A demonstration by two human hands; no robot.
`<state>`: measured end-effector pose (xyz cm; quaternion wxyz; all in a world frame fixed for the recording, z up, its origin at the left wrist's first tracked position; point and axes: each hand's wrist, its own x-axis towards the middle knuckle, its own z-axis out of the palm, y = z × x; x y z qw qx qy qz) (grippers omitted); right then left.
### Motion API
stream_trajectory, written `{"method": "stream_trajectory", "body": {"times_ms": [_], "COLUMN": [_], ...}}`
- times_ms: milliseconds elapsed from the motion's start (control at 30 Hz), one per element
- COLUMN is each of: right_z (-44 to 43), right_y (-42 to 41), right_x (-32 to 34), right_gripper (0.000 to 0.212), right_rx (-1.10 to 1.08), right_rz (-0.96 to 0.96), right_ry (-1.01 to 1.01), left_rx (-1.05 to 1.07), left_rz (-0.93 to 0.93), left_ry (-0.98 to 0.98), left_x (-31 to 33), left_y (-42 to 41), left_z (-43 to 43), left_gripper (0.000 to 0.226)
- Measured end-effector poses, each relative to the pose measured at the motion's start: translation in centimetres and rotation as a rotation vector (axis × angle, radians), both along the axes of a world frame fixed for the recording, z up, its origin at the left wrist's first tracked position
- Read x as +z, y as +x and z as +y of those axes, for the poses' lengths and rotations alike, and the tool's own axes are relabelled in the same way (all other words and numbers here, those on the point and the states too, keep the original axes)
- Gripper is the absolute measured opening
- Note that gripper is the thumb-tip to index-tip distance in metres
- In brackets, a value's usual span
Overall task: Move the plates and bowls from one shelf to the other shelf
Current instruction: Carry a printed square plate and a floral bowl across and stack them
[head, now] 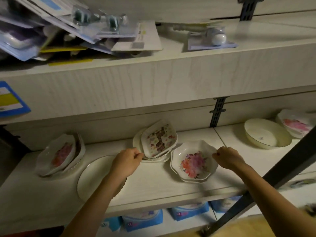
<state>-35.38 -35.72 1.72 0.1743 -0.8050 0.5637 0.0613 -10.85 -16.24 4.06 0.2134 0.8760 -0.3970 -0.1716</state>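
The left hand (pixel 126 161) has its fingers curled, pinching the near-left rim of the square dish (pixel 159 139), which sits tilted on top of a few white plates at the middle of the lower shelf (pixel 153 185). Left of that hand a stack of leaning bowls (pixel 58 154) stands on edge, and a flat plate (pixel 92 175) lies partly under the forearm. Just right of the square dish sits the flowered bowl (pixel 193 162), nested on another like it. The right hand (pixel 229 159) pinches its right rim with curled fingers. Further right rest a plain white bowl (pixel 266 134) and pink-flowered dishes (pixel 295 124). Packaged goods (pixel 68 31) crowd the upper shelf (pixel 171 74).
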Motion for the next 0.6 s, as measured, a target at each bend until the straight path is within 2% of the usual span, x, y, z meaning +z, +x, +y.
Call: {"method": "stream_trajectory", "body": {"times_ms": [233,400,500,600], "right_z": [2.6,4.6,5.3,5.6], "right_y": [-2.3,-3.2,-3.8,-4.2], "right_x": [2.6,3.5,3.6,3.5], "right_gripper": [0.024,0.026,0.026,0.027], "right_rx": [-0.083,-0.127,-0.132,-0.160], "right_rz": [-0.135,-0.218,-0.209,-0.213], "right_ry": [0.007,0.003,-0.028,-0.061], "left_rx": [0.038,-0.003,-0.053,-0.065], "left_rz": [0.166,0.128,0.065,0.067], "left_ry": [0.108,0.225,0.344,0.378], "left_x": [-0.8,-2.0,-2.3,-2.5], "left_y": [1.5,2.5,2.8,2.9], "left_z": [-4.5,-7.1,-8.2,-8.7], "left_gripper": [0.038,0.027,0.030,0.035]}}
